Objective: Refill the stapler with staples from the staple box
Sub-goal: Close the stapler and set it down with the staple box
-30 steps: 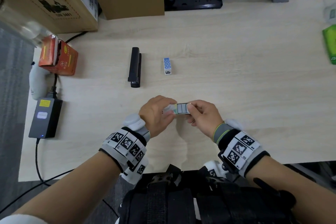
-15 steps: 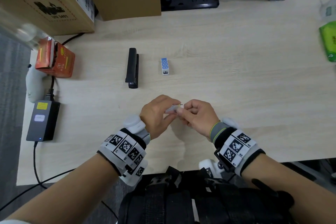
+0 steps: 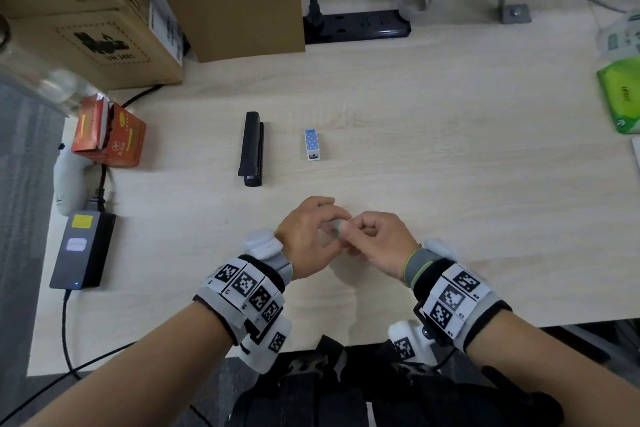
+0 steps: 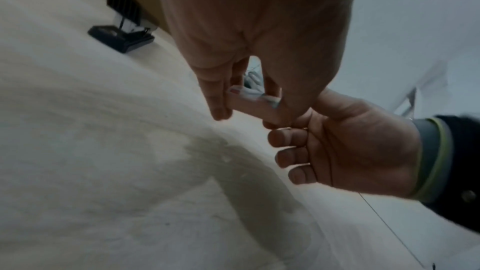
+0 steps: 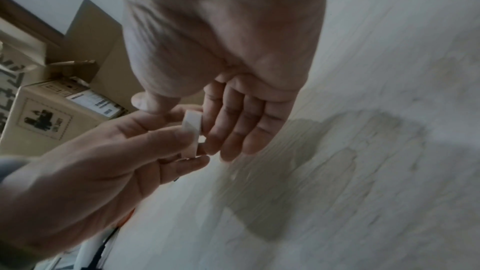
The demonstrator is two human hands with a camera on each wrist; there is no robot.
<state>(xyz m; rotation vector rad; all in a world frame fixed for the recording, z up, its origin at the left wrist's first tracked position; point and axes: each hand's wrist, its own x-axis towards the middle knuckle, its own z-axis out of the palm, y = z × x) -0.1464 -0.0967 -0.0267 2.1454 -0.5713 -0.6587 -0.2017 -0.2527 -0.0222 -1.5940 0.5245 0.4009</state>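
Note:
Both hands meet over the front middle of the table around a small white staple box [image 3: 334,229]. My left hand [image 3: 329,231] pinches the box [image 5: 192,130] between thumb and fingers. My right hand [image 3: 347,230] pinches its other end, the remaining fingers curled [image 4: 288,138]. Most of the box is hidden by fingers, and no staples show. The black stapler [image 3: 252,149] lies closed on the table beyond my left hand, untouched. A small blue dotted box [image 3: 312,144] lies to its right.
Cardboard boxes [image 3: 104,28] and a power strip [image 3: 356,26] line the back of the table. An orange carton [image 3: 110,139] and a power adapter [image 3: 81,250] sit at the left edge, a green packet [image 3: 621,97] at the right. Bare tabletop [image 3: 450,166] lies right of the hands.
A second ago the box's tray was slid out to the right with staples showing. My right hand has since moved in against the left, and the tray is no longer visible.

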